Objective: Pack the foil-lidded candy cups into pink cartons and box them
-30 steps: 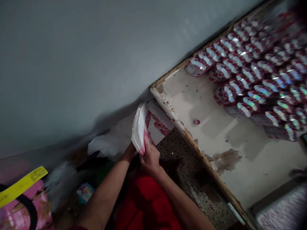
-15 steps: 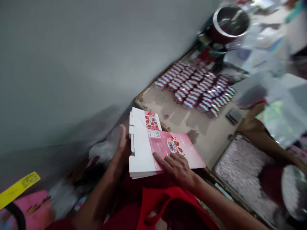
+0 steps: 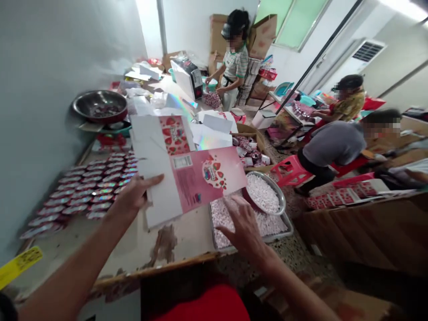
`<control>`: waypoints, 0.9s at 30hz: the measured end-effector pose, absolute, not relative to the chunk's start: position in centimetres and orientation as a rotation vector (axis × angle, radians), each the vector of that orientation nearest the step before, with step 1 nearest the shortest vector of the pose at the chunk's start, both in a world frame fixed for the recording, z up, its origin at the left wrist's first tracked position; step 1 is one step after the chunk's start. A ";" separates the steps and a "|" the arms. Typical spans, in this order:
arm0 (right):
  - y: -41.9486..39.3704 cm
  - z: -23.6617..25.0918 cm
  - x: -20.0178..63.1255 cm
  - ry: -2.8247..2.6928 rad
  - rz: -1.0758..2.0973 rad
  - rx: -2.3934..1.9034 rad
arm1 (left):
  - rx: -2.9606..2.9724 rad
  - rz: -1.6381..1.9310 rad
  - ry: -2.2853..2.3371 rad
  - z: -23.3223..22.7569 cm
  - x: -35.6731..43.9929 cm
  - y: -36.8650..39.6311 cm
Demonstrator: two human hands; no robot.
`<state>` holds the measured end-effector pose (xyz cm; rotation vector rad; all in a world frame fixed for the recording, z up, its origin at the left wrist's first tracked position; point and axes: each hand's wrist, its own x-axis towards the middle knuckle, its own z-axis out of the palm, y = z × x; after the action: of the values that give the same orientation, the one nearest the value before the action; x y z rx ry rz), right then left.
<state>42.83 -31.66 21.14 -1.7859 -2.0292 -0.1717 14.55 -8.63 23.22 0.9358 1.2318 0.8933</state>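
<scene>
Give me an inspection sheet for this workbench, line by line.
Surface: worn table, stained and chipped at its front edge.
Job's things: stack of flat pink cartons held above the table.
Clutter: rows of shiny packets, tray of white candies, metal bowl.
Grippers: left hand grips the cartons' edge; right hand open, apart from them, over the tray.
Cables: nothing seen.
Surroundings: three other people working beyond; cardboard boxes.

Glossy pink card carton (image 3: 187,171); worn, stained wooden table (image 3: 174,249); shiny metal tray (image 3: 287,229).
</scene>
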 end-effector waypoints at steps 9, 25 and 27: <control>-32.2 10.6 58.9 -1.974 -0.093 -1.893 | 1.247 0.627 1.132 17.0 37.8 15.0; -25.3 5.9 60.6 -2.025 0.129 -1.704 | 2.611 -0.122 1.064 8.0 40.3 25.4; -24.4 6.7 60.3 -2.012 0.187 -1.688 | 2.650 -0.179 1.057 8.3 40.8 25.7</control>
<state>60.33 -24.38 6.70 -1.6875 -2.0122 0.1872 40.76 25.67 8.26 2.6501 1.0574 -0.1785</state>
